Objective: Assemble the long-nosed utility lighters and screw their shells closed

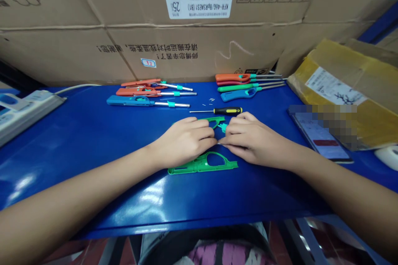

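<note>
My left hand (189, 140) and my right hand (256, 138) meet near the middle of the table, fingers curled and closed. Their fingertips pinch together around something small; only a thin pale bit shows between them. A teal plastic piece (223, 127) sticks out beside my right index finger; whether that hand grips it is unclear. One green lighter shell half (202, 165) lies in front of my left hand. Behind the same hand is another green shell half (217, 121), partly hidden by my fingers. A yellow-and-black screwdriver (228, 111) lies just beyond both hands.
Opened gas lighters (130, 101) in orange and blue lie at the back left. Several assembled lighters (238, 93) sit at the back right. Tiny white pieces (212, 99) lie near the screwdriver. A phone (323, 136), a yellow-taped package (336, 74) and a power strip (27, 109) flank the blue table (124, 198).
</note>
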Tool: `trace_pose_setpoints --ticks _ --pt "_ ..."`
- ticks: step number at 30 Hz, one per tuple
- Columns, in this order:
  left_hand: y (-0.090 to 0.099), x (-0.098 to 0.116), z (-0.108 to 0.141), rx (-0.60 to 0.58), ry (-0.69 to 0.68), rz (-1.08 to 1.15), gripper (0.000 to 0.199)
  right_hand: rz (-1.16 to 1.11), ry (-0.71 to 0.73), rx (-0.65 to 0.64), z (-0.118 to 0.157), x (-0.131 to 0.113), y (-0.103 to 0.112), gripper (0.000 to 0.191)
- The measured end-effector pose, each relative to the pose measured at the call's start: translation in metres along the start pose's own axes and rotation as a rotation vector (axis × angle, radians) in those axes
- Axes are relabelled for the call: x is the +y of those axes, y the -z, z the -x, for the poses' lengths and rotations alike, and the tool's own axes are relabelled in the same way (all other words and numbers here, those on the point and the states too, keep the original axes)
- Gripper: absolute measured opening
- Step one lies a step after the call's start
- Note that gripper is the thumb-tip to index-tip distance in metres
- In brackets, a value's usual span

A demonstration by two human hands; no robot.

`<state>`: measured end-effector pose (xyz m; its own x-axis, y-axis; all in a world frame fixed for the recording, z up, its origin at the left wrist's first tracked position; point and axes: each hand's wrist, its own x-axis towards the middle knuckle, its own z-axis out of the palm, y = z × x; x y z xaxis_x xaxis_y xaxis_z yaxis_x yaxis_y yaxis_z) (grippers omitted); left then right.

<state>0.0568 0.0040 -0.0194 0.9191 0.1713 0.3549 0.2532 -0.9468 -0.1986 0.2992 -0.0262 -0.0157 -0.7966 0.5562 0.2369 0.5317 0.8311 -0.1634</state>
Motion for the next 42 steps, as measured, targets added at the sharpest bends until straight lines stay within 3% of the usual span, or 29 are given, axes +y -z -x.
trace_pose_setpoints --ticks 5,16,31,42 --pt "0.001 -0.002 0.000 -0.010 -0.062 0.004 0.022 0.008 0.064 0.008 0.001 0.001 -0.001 0.023" --pt "0.004 -0.011 0.001 -0.052 0.069 0.136 0.022 -0.143 -0.063 -0.011 0.004 0.010 0.003 0.012" --pt "0.006 -0.016 0.002 -0.119 0.088 0.280 0.021 -0.385 -0.143 -0.127 0.004 0.017 0.012 0.011" --pt "0.005 -0.015 0.001 -0.152 0.181 0.393 0.017 -0.393 -0.036 -0.066 0.003 0.017 0.007 0.014"
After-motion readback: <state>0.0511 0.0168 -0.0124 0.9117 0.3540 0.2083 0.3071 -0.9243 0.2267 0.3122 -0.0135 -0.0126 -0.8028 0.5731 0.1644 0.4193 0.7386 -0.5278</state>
